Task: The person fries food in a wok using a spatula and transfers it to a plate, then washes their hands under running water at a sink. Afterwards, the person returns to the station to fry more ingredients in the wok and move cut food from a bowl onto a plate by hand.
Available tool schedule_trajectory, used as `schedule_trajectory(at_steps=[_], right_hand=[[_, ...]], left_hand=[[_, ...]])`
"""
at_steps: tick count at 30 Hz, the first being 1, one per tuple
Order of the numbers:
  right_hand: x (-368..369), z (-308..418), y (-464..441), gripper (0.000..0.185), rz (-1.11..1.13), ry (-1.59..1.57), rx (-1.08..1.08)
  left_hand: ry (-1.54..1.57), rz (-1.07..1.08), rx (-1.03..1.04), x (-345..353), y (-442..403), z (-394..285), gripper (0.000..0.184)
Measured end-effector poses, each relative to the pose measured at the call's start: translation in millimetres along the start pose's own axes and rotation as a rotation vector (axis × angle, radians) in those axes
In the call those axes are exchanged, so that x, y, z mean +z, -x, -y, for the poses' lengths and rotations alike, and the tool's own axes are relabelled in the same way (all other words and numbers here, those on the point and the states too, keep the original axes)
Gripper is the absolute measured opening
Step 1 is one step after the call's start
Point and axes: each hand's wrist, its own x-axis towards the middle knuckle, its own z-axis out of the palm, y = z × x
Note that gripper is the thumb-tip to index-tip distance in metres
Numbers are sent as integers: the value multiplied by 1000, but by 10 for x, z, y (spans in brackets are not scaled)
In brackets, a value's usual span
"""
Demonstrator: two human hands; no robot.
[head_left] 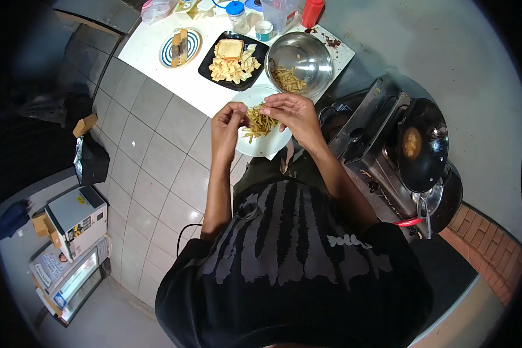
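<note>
A pale round plate with a heap of thin fried strips, possibly French fries, is at the table's front edge, close to my body. My left hand is at the left of the heap, thumb and fingers pinched together. From the right, my right hand reaches over the strips with its thumb and fingertips closed. Whatever lies between the fingertips of either hand is too small to make out. Just beyond the plate, a steel bowl has more strips in its bottom.
A black square dish holds bread and cut pieces. Left of it is a striped plate with two brown sticks. A blue-lidded jar and red bottle stand behind. On the right are a stove and black wok.
</note>
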Motion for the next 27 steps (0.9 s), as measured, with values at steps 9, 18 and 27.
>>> schedule_trajectory(at_steps=[9, 18, 27], right_hand=[[79, -125, -51, 17, 92, 29, 52], [204, -138, -60, 16, 105, -4, 68], [111, -166, -68, 16, 119, 100, 30]], left_hand=[[-1114, -97, -70, -743, 30, -28, 18], [-148, 153, 121, -179, 45, -205, 29], [-136, 151, 107, -118, 10, -183, 30]])
